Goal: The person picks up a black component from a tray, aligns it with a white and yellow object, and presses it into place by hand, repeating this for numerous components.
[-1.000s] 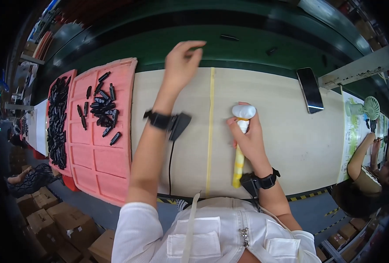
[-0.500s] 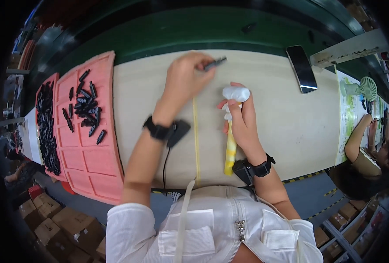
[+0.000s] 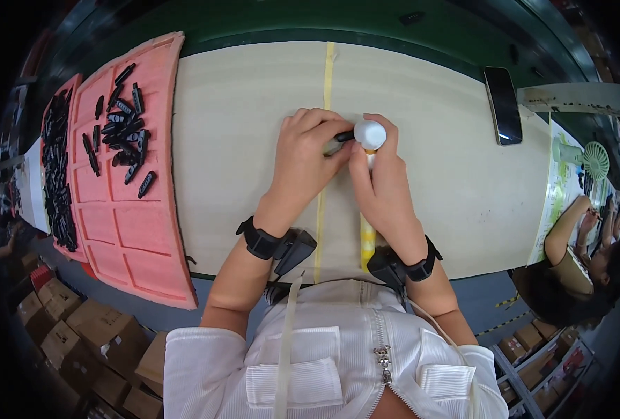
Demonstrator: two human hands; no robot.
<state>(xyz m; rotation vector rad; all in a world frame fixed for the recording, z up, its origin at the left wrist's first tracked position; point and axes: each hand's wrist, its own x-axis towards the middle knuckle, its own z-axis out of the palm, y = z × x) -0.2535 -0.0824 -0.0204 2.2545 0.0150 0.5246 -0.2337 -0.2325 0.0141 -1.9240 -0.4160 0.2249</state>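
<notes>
My left hand (image 3: 308,150) pinches a small black elongated plastic part (image 3: 343,136) and presses its far end up to the side of a white roll (image 3: 370,135). Closed around that roll is my right hand (image 3: 383,178), its thumb and fingertips close to the left hand's. A yellow-and-white strip (image 3: 368,241) runs down from the roll under the right wrist toward my body. Part of the black part is hidden behind the left fingers, so whether it is fixed to the roll cannot be told.
A pink tray (image 3: 128,241) with compartments lies at left, several black parts (image 3: 125,136) in it. Beyond it sits a denser heap of black parts (image 3: 57,167). A phone (image 3: 503,105) lies at right, near a green fan (image 3: 595,160) and another person (image 3: 575,258).
My left hand has come down and right, bringing the black part against the white roll. The roll has turned upright in my right hand. The whole view has shifted a little.
</notes>
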